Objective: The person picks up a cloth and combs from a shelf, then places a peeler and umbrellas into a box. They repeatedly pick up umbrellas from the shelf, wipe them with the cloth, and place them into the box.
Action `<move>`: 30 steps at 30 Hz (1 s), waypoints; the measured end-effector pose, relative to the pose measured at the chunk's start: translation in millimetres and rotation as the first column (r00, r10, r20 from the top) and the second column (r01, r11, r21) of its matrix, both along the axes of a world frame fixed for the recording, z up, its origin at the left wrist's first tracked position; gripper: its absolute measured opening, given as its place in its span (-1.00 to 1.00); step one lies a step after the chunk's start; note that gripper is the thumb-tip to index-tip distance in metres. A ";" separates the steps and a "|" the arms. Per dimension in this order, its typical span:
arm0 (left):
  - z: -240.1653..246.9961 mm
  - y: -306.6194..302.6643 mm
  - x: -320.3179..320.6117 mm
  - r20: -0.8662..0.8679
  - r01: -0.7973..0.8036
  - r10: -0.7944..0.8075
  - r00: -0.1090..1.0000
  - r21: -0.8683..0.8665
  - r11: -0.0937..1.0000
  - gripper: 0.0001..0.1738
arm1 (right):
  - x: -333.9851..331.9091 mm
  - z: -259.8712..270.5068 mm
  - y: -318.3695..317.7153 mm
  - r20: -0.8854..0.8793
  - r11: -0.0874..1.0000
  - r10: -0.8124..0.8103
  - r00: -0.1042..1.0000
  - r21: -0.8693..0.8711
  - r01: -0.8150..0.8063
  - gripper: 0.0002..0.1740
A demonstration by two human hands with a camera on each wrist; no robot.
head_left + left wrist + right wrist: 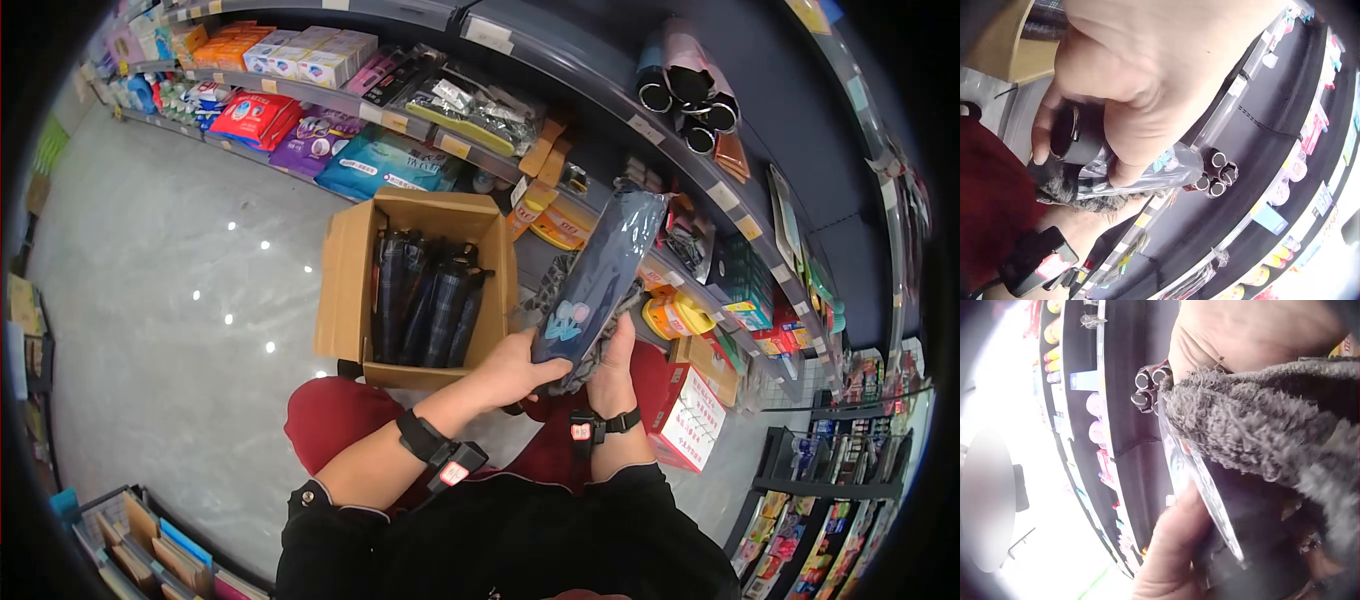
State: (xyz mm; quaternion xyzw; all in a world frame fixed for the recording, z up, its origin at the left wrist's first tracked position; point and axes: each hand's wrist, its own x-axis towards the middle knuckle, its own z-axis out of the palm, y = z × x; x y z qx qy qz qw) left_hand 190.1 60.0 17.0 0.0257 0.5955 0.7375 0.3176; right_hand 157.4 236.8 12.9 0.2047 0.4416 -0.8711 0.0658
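Note:
My left hand (515,370) grips the lower end of a folded dark blue umbrella (597,275) in a clear plastic sleeve, pink and light blue print near that end. In the left wrist view its black handle (1079,134) with a metal ring shows between my fingers and thumb. My right hand (612,372) holds a fluffy grey cloth (1247,419) against the umbrella's underside; its fingers are mostly hidden behind the cloth. The umbrella slants up and away toward the shelves. Beside my left hand stands an open cardboard box (340,275) with several dark plaid folded umbrellas (445,310) upright inside.
Shelves (590,95) of packaged goods run along the front and right. Several wrapped umbrellas (690,85) lie on an upper shelf. A red-and-white carton (690,420) stands by my right knee. Grey floor (190,260) stretches to the left; a rack (160,550) stands at the lower left.

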 end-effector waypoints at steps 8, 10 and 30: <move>-8.3 2.3 5.8 -0.347 -0.319 0.253 0.903 -0.147 0.936 -0.47 | -8.2 16.3 7.5 -0.367 0.958 -0.144 0.919 0.180 0.222 -0.66; -5.3 0.8 5.6 -0.429 -0.420 0.288 0.856 -0.252 0.872 -0.45 | -11.6 20.8 15.0 -0.434 0.986 -0.075 0.898 0.104 0.132 -0.67; 24.2 -49.0 -3.8 -0.475 -0.583 0.432 0.766 -0.233 0.778 -0.26 | -5.9 10.1 -4.2 -0.611 0.692 -0.005 0.792 0.569 0.444 -0.72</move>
